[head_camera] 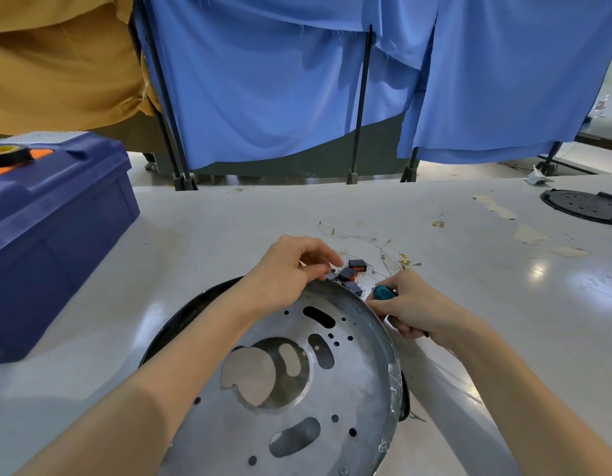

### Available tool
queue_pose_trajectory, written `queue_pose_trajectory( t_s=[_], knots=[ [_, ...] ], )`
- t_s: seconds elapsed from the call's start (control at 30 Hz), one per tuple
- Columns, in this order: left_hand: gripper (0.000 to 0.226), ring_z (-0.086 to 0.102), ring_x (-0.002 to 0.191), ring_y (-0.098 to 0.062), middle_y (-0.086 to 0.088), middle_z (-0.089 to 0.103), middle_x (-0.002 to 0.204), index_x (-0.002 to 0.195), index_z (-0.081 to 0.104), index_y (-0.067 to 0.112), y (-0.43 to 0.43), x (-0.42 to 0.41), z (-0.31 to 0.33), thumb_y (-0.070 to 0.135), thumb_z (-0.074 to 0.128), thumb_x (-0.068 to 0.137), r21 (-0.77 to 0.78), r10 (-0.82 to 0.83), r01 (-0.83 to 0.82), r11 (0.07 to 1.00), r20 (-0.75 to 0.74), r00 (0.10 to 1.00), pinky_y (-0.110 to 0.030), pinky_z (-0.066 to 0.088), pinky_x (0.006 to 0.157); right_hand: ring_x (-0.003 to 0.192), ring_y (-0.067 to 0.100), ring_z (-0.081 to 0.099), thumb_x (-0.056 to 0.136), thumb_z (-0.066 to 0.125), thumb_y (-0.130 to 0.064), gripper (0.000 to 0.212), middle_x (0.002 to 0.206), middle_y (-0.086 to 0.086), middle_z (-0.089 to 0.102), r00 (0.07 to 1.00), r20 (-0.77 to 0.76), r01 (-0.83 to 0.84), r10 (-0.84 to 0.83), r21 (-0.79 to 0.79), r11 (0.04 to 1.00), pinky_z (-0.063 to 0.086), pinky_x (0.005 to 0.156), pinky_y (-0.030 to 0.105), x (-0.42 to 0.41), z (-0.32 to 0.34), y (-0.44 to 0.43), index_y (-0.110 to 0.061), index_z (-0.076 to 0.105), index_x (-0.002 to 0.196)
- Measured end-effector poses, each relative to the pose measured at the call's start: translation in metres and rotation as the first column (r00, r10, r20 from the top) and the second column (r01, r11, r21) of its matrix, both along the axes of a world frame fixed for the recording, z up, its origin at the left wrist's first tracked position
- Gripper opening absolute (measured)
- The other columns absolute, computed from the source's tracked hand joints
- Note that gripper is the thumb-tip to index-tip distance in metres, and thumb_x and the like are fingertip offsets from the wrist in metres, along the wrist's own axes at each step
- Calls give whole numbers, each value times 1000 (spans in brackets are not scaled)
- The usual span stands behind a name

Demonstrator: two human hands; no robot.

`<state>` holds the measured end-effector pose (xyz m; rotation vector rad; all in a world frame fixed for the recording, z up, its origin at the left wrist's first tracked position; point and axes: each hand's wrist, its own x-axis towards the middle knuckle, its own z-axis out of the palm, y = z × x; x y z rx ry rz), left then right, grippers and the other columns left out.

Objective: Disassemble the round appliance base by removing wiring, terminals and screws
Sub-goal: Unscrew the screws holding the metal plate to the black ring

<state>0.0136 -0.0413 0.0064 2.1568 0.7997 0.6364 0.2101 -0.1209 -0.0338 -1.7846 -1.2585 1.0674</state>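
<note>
The round appliance base (352, 383), a silver metal disc with several holes and a black outer rim, stands tilted on the white table in front of me. My left hand (291, 273) grips its far top edge, fingers curled over the rim. My right hand (406, 304) holds a screwdriver with a teal handle (383, 292) at the base's right edge; its tip is hidden. Just beyond the rim lie small black switches with red faces (352, 271) and loose white wires with brass terminals (394, 257).
A blue toolbox (53, 228) with a black tape roll (9, 155) on its lid stands at the left. A black round plastic cover (586, 206) lies at the far right. Blue cloth screens (297, 80) hang behind the table. Tape scraps (531, 233) stick to the tabletop.
</note>
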Motion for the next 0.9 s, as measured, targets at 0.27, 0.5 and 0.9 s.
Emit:
queue_pose_trajectory(
  t_s=[0.27, 0.5, 0.9],
  knots=[
    [23, 59, 102, -8, 10, 69, 102, 102, 72, 28, -2, 9, -10, 42, 66, 85, 72, -87, 104, 992, -211, 974, -34, 44, 98, 36, 14, 30, 88, 66, -14, 30, 38, -6, 49, 1000, 18, 3, -3, -10, 1000, 23, 38, 17, 0, -1, 1, -8, 55, 61],
    [6, 57, 103, -21, 7, 68, 98, 92, 68, 31, 2, 11, -17, 34, 66, 87, 135, -27, 65, 989, -265, 964, -43, 43, 98, 36, 12, 31, 87, 69, -17, 25, 38, -8, 47, 999, 30, -16, 18, -64, 998, 23, 37, 17, -1, -2, 0, -6, 56, 68],
    [14, 64, 74, -1, 10, 70, 78, 79, 68, 27, 10, -15, 4, 15, 69, 85, 93, 26, -35, 995, 96, 995, -19, 51, 73, 50, 22, 55, 89, 66, -4, 9, 65, 13, 67, 945, -326, -33, 23, -24, 999, 48, 40, 24, -11, -1, 5, 5, 66, 89]
  ],
)
